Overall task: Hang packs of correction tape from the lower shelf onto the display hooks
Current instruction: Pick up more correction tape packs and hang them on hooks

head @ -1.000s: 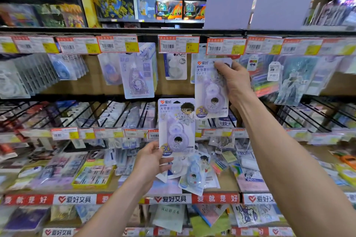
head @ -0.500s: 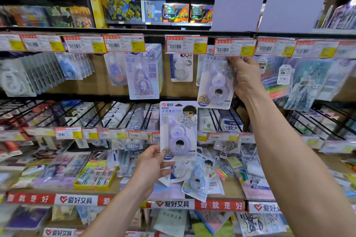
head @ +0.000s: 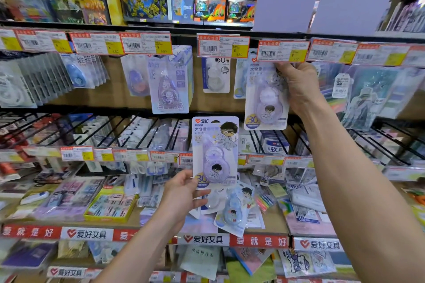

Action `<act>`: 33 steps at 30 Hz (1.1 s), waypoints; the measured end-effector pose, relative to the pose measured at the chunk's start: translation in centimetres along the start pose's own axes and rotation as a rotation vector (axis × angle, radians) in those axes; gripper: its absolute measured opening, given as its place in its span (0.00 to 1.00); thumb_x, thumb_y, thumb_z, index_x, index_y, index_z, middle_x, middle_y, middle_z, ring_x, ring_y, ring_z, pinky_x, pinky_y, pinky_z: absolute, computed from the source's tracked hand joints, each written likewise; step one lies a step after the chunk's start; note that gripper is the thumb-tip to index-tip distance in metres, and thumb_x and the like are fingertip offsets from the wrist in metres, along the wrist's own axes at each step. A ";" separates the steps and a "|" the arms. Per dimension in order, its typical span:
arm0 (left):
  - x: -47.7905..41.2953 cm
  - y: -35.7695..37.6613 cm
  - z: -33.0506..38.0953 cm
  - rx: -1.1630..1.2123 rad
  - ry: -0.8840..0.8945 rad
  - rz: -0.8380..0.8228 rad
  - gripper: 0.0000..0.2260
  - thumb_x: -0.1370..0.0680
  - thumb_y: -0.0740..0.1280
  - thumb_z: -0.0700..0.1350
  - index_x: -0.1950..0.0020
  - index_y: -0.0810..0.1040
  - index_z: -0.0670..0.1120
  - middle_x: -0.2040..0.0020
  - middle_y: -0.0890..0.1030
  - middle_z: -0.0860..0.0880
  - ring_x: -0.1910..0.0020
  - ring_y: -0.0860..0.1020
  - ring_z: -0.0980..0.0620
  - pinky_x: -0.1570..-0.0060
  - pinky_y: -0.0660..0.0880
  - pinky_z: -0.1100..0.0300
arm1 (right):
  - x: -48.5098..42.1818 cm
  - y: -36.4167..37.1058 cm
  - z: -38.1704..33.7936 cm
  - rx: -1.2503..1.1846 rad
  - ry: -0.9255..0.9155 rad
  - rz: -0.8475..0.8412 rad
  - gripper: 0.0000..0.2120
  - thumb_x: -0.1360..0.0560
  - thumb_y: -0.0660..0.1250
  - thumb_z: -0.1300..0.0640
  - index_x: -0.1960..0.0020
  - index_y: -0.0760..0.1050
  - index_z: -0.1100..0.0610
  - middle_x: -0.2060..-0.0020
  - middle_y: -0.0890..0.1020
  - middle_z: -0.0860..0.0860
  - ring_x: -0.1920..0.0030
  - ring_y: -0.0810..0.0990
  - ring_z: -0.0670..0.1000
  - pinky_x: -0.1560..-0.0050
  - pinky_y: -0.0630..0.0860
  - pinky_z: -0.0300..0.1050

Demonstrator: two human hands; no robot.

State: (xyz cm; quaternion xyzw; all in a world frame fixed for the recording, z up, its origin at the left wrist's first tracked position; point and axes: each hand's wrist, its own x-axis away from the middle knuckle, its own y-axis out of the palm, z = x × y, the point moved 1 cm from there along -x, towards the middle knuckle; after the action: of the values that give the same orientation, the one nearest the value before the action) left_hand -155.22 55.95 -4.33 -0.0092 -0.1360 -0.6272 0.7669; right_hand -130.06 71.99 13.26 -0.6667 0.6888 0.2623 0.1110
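Note:
My right hand (head: 300, 87) grips a lilac correction tape pack (head: 264, 101) by its right edge and holds it up under a red and yellow price tag (head: 282, 51); the pack's top is hidden behind the tag, and the hook itself cannot be seen. My left hand (head: 181, 193) pinches the lower left corner of a second lilac pack (head: 215, 151) with a cartoon figure, held upright in front of the middle shelf. More such packs (head: 232, 211) lie loose on the lower shelf (head: 257, 240) just below the left hand.
Other correction tape packs (head: 169, 85) hang on hooks to the left of the raised pack, and a white one (head: 216, 76) hangs beside it. Black wire dividers (head: 142, 133) hold stationery on the middle shelf. A yellow box (head: 110, 207) sits on the lower shelf.
My right hand has lifted its pack up until the top slid behind the price tag. The left hand keeps its pack at about the same place.

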 end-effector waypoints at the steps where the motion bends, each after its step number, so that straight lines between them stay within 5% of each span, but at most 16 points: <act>1: 0.0 0.0 0.0 -0.003 0.000 -0.002 0.08 0.16 0.59 0.37 0.43 0.77 0.43 0.52 0.82 0.44 0.56 0.85 0.44 0.64 0.82 0.56 | -0.1 0.0 0.2 0.003 0.000 0.009 0.09 0.21 0.71 0.61 0.42 0.82 0.60 0.48 0.88 0.54 0.45 0.86 0.55 0.43 0.82 0.50; 7: 0.0 0.1 0.0 -0.010 -0.008 -0.016 0.08 0.16 0.59 0.37 0.42 0.76 0.42 0.50 0.82 0.43 0.56 0.85 0.45 0.65 0.82 0.57 | -1.8 0.0 2.2 0.200 0.014 0.153 0.14 0.21 0.70 0.58 0.39 0.81 0.63 0.47 0.87 0.54 0.48 0.87 0.52 0.47 0.83 0.46; 13: -0.3 -0.1 0.1 0.005 -0.005 -0.021 0.08 0.16 0.59 0.37 0.40 0.76 0.42 0.49 0.82 0.42 0.54 0.86 0.43 0.64 0.81 0.56 | -4.7 1.6 3.1 0.640 -0.031 0.341 0.09 0.26 0.71 0.47 0.53 0.81 0.53 0.57 0.83 0.50 0.58 0.78 0.52 0.58 0.73 0.45; 22: -0.9 -0.5 0.6 0.029 0.026 -0.004 0.07 0.16 0.59 0.37 0.42 0.76 0.43 0.49 0.81 0.42 0.55 0.86 0.44 0.61 0.83 0.53 | -8.1 2.5 4.0 0.968 0.061 0.367 0.10 0.20 0.64 0.49 0.44 0.77 0.53 0.43 0.81 0.59 0.41 0.80 0.63 0.40 0.78 0.55; 27: -1.4 0.3 0.6 0.036 0.027 -0.017 0.08 0.16 0.59 0.37 0.39 0.74 0.42 0.48 0.79 0.42 0.58 0.86 0.47 0.63 0.82 0.54 | -8.9 2.7 4.5 0.950 0.081 0.347 0.22 0.22 0.64 0.40 0.35 0.74 0.54 0.37 0.79 0.59 0.37 0.77 0.63 0.42 0.73 0.52; 33: -2.2 1.4 0.7 0.008 0.025 -0.044 0.10 0.15 0.59 0.38 0.36 0.74 0.42 0.42 0.81 0.40 0.54 0.86 0.45 0.63 0.81 0.56 | -6.8 1.9 6.2 0.780 0.082 0.319 0.22 0.22 0.69 0.40 0.43 0.81 0.59 0.50 0.83 0.54 0.47 0.81 0.56 0.52 0.69 0.44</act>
State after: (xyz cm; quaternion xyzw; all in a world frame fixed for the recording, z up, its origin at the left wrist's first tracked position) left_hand -154.38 58.47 -3.90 0.0048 -0.1288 -0.6435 0.7545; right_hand -132.58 80.92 11.91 -0.4698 0.8347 -0.0307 0.2856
